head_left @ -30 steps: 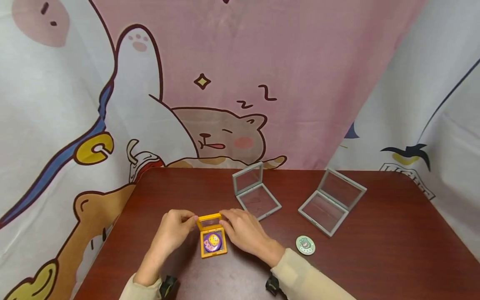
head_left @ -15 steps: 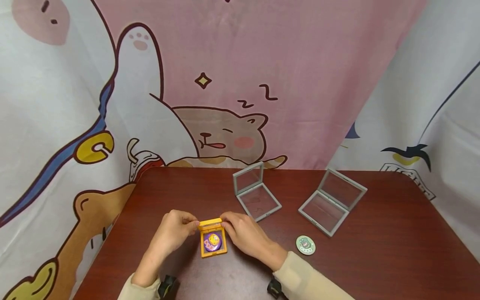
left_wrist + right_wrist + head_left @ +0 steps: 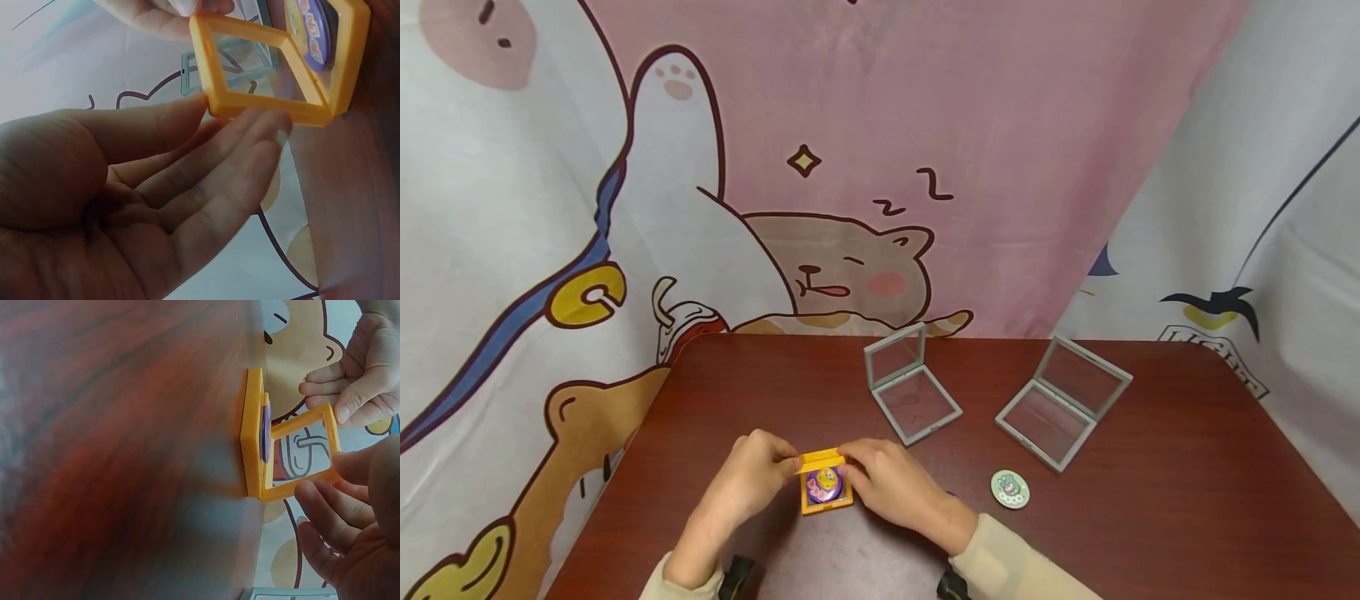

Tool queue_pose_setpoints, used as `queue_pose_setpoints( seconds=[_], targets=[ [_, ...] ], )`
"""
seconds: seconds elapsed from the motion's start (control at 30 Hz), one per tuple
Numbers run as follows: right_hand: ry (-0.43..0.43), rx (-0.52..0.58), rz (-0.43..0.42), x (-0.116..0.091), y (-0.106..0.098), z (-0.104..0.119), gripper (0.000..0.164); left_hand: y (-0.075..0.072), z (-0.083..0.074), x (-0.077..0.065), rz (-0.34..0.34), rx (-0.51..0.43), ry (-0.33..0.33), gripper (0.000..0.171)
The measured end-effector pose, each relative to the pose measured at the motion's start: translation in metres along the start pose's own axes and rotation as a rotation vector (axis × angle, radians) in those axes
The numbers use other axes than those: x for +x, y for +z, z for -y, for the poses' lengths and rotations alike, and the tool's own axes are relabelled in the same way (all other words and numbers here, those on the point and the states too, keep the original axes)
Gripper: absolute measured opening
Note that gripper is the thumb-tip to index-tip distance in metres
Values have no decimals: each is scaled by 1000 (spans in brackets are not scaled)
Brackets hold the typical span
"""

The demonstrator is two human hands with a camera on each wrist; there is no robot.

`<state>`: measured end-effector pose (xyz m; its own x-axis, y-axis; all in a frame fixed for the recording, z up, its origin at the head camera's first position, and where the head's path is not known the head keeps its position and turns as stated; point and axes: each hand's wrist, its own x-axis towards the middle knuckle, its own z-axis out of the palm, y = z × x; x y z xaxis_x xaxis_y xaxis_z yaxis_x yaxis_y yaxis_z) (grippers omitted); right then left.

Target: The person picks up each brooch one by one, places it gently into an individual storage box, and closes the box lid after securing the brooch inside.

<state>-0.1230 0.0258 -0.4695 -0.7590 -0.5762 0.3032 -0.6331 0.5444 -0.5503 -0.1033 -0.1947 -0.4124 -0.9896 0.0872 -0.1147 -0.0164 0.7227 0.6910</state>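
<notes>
A small yellow hinged case with clear windows lies on the table, a round purple badge with a yellow figure inside its base. Its lid leans forward over the base, partly folded down. My left hand pinches the lid's left corner between thumb and fingers. At the opposite corner, my right hand grips the lid the same way. In the left wrist view the yellow lid frame stands at an angle to the base. The right wrist view shows the lid between both hands.
Two grey hinged frames, one at back centre and one at back right, stand with lids raised. A round green badge lies right of my right hand. A printed curtain hangs behind the table.
The yellow lid has swung forward and down, nearer the base. Both hands have moved slightly toward me with it. The grey frames and green badge stay put.
</notes>
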Motion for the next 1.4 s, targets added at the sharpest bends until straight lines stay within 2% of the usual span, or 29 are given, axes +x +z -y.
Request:
queue_pose_setpoints(
  seconds=[0.13, 0.37, 0.83, 1.1, 1.4],
  targets=[
    [-19, -11, 6, -3, 1, 2, 18, 2, -1, -2, 6, 31, 21, 17],
    [-41, 4, 22, -7, 4, 2, 11, 6, 0, -5, 52, 59, 11, 22],
    [-132, -53, 50, -15, 12, 2, 9, 13, 8, 1, 74, 0, -31, 16],
    [-116, -70, 108, -14, 12, 3, 5, 17, 10, 1, 67, 1, -14, 23],
    [-103, -75, 167, -12, 11, 4, 6, 20, 13, 2, 68, -39, -69, 16]
  ],
)
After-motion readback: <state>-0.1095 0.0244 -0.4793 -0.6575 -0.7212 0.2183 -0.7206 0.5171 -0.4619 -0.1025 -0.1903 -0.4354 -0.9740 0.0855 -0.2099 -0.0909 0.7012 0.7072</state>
